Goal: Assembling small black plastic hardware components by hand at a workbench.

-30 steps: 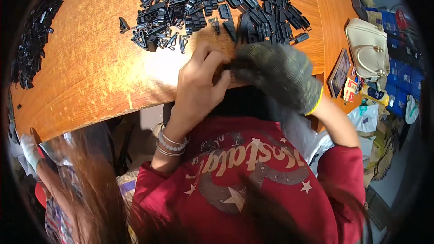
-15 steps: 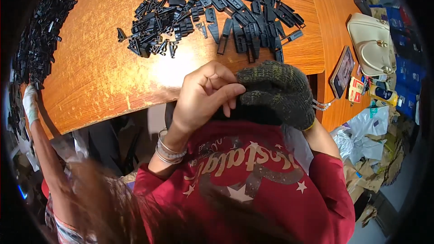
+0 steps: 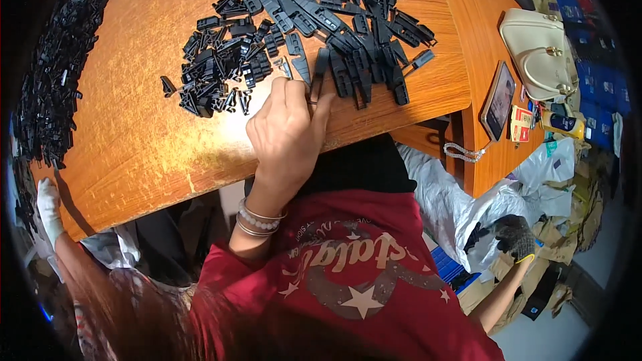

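My bare left hand [image 3: 286, 124] is over the table's near edge, its fingers curled and thumb close to them. It closes around the lower end of a long black plastic piece [image 3: 322, 63] with a slot. Beside it lie a heap of small black clips [image 3: 224, 60] and a larger pile of long black plastic pieces [image 3: 348, 33]. Far out to the lower right, my right hand [image 3: 515, 237] wears a dark knitted glove. Its fingers look apart, beside the mouth of a white plastic sack [image 3: 461, 227]; nothing shows in them.
A wooden table [image 3: 154, 127] spans the front. Along its left side lies another black heap [image 3: 57, 73], near a co-worker's white-gloved hand [image 3: 48, 202]. To the right are a phone [image 3: 499, 101], a cream handbag [image 3: 540, 53], a yellow bottle [image 3: 562, 122] and a beaded bracelet [image 3: 463, 153].
My hands were together in front of my chest and have parted. The left reached forward to the black pieces; the gloved right swung down and right to the sack. The view shifted slightly.
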Tool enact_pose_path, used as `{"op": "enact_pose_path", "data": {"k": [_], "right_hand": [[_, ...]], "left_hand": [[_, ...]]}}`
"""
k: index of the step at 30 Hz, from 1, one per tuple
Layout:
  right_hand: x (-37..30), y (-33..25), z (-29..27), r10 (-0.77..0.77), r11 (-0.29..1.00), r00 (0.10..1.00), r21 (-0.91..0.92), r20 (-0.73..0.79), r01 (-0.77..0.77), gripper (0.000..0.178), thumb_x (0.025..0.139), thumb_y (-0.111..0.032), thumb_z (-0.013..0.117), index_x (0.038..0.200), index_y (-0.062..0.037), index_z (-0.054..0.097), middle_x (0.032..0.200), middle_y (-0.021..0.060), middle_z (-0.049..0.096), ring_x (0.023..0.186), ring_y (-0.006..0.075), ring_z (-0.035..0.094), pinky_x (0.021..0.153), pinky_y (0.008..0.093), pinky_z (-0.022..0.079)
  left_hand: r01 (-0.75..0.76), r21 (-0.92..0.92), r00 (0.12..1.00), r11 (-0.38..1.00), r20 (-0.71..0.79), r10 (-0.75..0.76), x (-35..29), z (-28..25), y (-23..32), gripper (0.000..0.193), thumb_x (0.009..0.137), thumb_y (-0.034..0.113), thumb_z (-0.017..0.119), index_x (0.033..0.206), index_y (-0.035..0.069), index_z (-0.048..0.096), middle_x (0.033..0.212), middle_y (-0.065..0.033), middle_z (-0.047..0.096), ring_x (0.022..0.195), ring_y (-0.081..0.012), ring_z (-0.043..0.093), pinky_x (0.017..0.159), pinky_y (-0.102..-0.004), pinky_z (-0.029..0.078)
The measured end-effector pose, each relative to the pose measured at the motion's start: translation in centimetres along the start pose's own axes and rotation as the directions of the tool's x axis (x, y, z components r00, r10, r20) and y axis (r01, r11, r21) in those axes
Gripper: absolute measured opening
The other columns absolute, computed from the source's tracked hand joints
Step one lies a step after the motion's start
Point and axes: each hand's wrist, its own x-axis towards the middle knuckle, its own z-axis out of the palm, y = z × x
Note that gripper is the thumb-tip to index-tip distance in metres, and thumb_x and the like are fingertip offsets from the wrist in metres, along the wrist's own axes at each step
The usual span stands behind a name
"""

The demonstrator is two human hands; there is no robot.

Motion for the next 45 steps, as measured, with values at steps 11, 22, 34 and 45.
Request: {"op": "enact_pose_path", "data": {"k": [11,22,34,45], "right_hand": [[8.7,-31.8,-18.3,-0.618,0.659,0.254,-0.314,-0.744,0.684,0.046,0.083,-0.024,0.067,0.127,-0.0126,0.058,0.109,0.0113,0.066,0.087,0.0257,0.066,0.073,0.0360,0.054],[11.4,-30.9,-16.1,-0.373,0.632,0.496,0.176,-0.784,0.755,0.039,0.084,-0.035,0.070,0.115,-0.0132,0.065,0.087,0.0153,0.068,0.076,0.0300,0.067,0.065,0.0368,0.052],[12.1,-33.4,-16.0,-0.538,0.617,0.446,0.026,-0.715,0.787,0.035,0.086,-0.036,0.065,0.115,-0.0163,0.066,0.087,0.0103,0.069,0.073,0.0276,0.067,0.061,0.0378,0.051],[12.8,-34.8,-17.0,-0.705,0.540,0.349,-0.148,-0.618,0.829,0.025,0.088,-0.025,0.061,0.108,-0.0109,0.065,0.093,0.0118,0.066,0.079,0.0314,0.064,0.065,0.0432,0.050]], "left_hand": [[-0.240,-0.370,0.954,0.897,0.079,0.288,-2.3,-2.2,1.9,0.027,0.075,0.005,0.074,0.096,0.000,0.059,0.087,-0.0105,0.057,0.070,-0.0261,0.060,0.057,-0.0341,0.050],[-0.304,0.274,0.951,0.912,0.036,0.307,2.5,-2.9,-2.5,0.022,0.076,0.011,0.069,0.097,0.004,0.063,0.101,-0.0117,0.054,0.093,-0.0269,0.050,0.077,-0.0377,0.040],[-0.162,-0.282,0.909,0.946,0.330,0.254,0.3,-3.2,-0.9,0.021,0.077,0.001,0.067,0.097,-0.001,0.060,0.095,-0.0139,0.056,0.089,-0.0316,0.054,0.078,-0.0389,0.046],[-0.132,-0.390,0.948,0.911,0.219,0.231,-1.0,-1.9,-1.5,0.025,0.072,-0.005,0.070,0.094,-0.002,0.059,0.094,-0.0155,0.056,0.089,-0.0339,0.056,0.077,-0.0396,0.046]]}}
